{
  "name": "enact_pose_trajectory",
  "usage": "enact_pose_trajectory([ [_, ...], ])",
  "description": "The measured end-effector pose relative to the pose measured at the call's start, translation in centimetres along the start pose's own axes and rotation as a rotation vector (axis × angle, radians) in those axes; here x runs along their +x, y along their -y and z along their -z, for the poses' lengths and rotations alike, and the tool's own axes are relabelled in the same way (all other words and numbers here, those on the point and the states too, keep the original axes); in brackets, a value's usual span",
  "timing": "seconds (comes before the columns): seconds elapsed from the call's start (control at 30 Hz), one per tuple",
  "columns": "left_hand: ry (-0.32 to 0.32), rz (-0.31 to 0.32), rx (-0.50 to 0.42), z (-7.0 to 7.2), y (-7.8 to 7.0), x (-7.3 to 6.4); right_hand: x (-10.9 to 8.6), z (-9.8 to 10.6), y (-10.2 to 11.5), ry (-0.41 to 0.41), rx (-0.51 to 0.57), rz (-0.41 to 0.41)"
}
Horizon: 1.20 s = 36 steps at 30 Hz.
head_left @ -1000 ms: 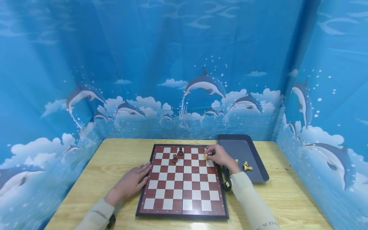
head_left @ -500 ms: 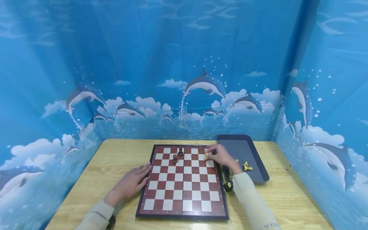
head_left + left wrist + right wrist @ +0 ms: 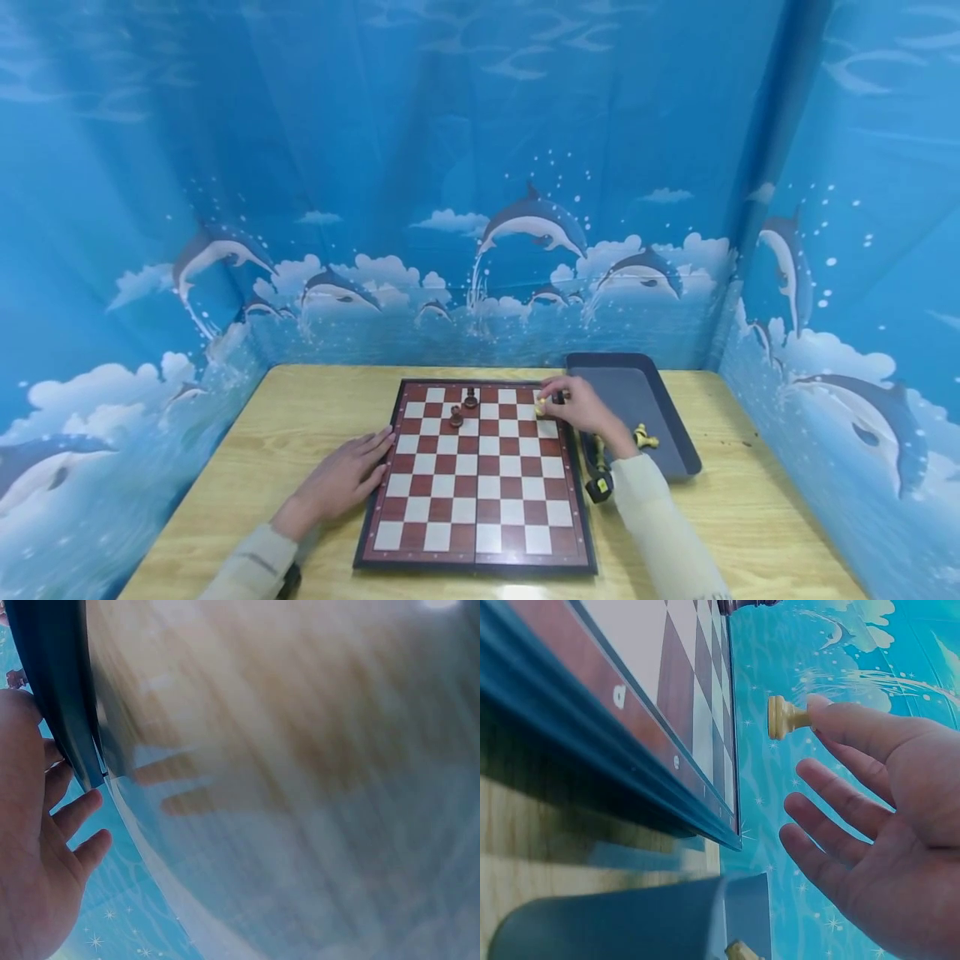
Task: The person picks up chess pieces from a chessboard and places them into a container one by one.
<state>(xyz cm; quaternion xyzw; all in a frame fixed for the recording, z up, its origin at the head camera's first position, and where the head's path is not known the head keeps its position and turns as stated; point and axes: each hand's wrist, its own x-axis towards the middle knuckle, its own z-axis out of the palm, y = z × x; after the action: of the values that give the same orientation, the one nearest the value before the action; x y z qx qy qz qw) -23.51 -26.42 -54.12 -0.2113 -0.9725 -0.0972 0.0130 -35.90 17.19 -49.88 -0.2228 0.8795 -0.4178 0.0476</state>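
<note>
At the far right corner of the chessboard, my right hand pinches a pale yellow chess piece between thumb and index finger. In the right wrist view the chess piece shows its round base toward the board, off the squares; its top is hidden by the fingertips, and the other fingers are spread. Against the board's left edge rests my left hand, fingers loosely extended. Two dark brown chess pieces, one nearer and one farther back, stand on the board's far part.
A dark grey tray stands right of the board, holding yellow chess pieces that lie on their sides. My right forearm crosses the tray's near left side. Dolphin-printed blue curtains surround the wooden table at the back and sides.
My right hand has drifted slightly right with the yellow chess piece still in its pinch. The left hand and the dark pieces stay where they were.
</note>
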Motion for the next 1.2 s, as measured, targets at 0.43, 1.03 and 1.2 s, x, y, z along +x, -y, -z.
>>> enact_pose_trajectory([
  [0.43, -0.031, -0.017, -0.006, -0.1, -0.1, -0.1, -0.9, 0.7, -0.3, -0.042, -0.023, 0.017],
  [1.03, -0.01, -0.018, 0.002, 0.0, -0.1, 0.0, -2.5, 2.3, -1.2, -0.088, -0.002, -0.008],
  [1.2, -0.009, -0.014, -0.002, 0.0, -0.1, 0.0, -2.7, 2.8, -1.8, -0.1, -0.004, -0.022],
])
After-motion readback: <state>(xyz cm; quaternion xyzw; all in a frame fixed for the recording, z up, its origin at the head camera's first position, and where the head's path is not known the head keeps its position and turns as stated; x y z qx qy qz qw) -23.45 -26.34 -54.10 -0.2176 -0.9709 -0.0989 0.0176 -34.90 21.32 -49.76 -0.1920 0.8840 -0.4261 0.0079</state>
